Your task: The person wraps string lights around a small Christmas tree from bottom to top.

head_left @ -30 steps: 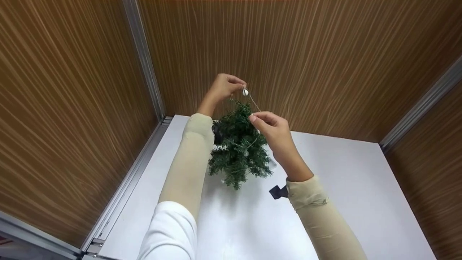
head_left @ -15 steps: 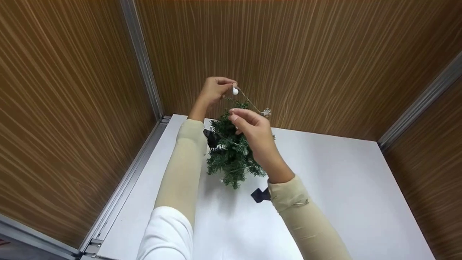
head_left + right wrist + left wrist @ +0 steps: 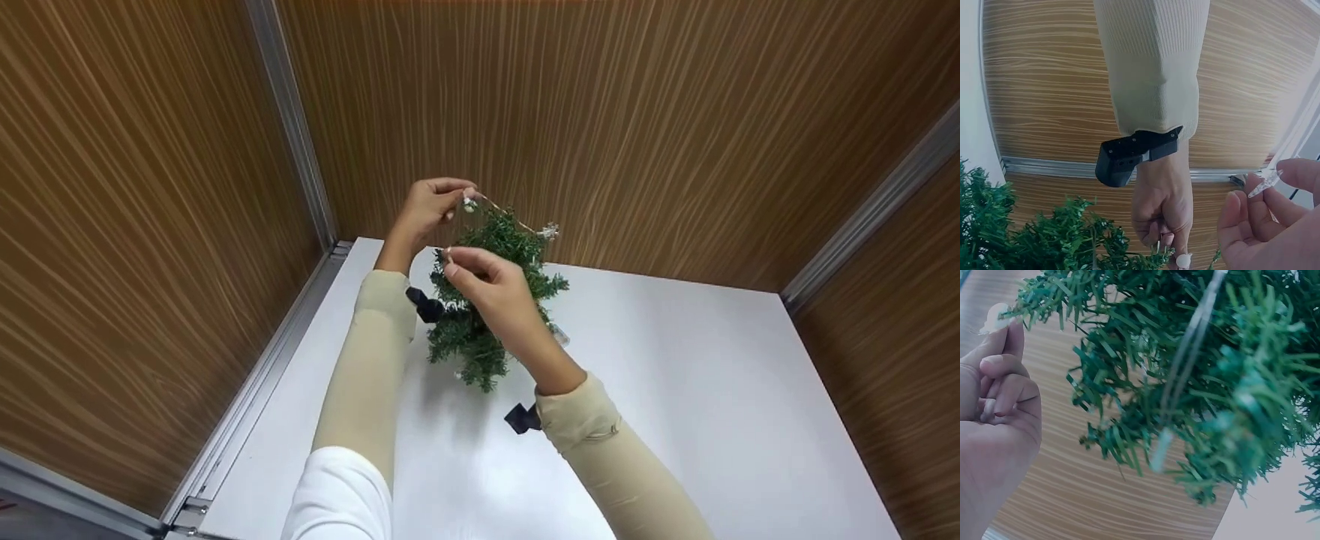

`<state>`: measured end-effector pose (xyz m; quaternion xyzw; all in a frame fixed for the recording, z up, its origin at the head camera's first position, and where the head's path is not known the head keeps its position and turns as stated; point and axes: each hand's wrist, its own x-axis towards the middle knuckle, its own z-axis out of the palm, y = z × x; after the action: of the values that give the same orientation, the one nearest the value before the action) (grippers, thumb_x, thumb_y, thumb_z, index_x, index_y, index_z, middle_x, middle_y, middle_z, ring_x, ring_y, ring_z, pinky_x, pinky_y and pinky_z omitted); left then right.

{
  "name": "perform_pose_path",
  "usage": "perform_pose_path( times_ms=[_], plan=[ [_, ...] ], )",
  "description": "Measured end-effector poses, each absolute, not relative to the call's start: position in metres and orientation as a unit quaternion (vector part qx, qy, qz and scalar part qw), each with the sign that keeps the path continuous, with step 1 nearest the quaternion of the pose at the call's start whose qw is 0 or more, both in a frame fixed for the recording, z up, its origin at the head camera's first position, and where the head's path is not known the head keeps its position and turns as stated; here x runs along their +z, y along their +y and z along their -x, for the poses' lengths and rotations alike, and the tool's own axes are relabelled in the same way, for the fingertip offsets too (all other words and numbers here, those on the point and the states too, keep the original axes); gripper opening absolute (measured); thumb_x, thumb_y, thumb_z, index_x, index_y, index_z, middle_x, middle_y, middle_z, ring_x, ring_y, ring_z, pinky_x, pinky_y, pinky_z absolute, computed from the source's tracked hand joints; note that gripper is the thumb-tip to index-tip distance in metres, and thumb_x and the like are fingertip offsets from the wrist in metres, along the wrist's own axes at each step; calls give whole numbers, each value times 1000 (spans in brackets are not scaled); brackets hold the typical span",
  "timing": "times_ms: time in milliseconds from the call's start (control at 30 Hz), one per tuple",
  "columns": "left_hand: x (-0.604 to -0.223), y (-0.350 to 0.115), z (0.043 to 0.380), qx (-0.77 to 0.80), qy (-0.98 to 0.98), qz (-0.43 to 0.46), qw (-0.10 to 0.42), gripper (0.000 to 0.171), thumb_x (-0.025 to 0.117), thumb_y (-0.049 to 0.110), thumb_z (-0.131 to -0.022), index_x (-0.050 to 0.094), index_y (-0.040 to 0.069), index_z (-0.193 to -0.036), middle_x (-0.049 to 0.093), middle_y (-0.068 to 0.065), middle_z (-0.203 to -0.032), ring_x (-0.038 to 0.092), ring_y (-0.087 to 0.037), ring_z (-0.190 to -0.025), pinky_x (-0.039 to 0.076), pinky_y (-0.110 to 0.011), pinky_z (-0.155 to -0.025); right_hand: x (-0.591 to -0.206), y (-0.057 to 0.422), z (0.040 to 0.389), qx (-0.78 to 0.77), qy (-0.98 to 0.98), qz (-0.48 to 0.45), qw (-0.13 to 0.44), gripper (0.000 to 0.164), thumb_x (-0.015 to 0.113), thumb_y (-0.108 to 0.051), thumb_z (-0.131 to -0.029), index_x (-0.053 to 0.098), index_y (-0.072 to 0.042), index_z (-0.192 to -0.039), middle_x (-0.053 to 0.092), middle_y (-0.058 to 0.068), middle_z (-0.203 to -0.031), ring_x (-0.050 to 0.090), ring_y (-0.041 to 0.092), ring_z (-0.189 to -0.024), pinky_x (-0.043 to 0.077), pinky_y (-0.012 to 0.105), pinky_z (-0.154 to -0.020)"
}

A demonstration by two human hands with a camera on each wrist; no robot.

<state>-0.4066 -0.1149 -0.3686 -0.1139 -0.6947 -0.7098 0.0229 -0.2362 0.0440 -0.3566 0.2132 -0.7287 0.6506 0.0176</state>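
A small green artificial Christmas tree stands on the white table. Behind its top, my left hand pinches a thin string of lights beside a small white ball. The string runs right across the treetop to a clear snowflake piece. My right hand is in front of the tree's left side. Its thumb and fingers pinch a clear plastic piece, seen in the right wrist view. In the left wrist view, a blurred clear strand hangs before the branches.
Wood-grain panels enclose the back and sides of the white table. A metal rail runs along its left edge. Black wrist cameras stick out from both sleeves, close to the branches.
Both hands have moved left and somewhat lower, the right one crossing in front of the tree. The string now lies across the treetop, and the snowflake piece has come into sight at right.
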Motion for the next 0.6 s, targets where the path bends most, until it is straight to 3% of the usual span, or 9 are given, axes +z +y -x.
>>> perform_pose_path(
  times_ms=[167,300,500,600],
  plan=[
    [-382,-124,401,-737,-667,105,16,22,71,19,-95,76,4,-110,75,-6,-105,47,-8,-62,40,-18,-55,-367,42,232,601,-760,-247,30,33,64,-20,-100,68,-1,-127,68,16,-123,64,21,-111,54,36,-94],
    [-391,-129,399,-736,-667,114,10,26,70,19,-96,74,1,-115,74,-7,-107,49,-8,-65,42,-19,-57,-372,43,230,587,-768,-256,34,34,64,-20,-100,67,0,-128,68,19,-122,65,24,-110,56,38,-91],
    [-404,-129,393,-735,-666,127,-7,28,69,16,-97,71,-3,-119,75,-4,-101,48,-8,-61,42,-20,-56,-383,48,232,577,-781,-239,28,26,65,-19,-99,71,-4,-119,73,13,-110,68,23,-96,55,32,-80],
    [-409,-129,392,-734,-666,134,-12,29,66,10,-98,67,-8,-121,74,-9,-103,48,-8,-62,41,-20,-57,-391,53,234,570,-789,-228,30,21,67,-19,-98,74,-5,-112,74,11,-101,65,17,-86,52,30,-75]
  ],
)
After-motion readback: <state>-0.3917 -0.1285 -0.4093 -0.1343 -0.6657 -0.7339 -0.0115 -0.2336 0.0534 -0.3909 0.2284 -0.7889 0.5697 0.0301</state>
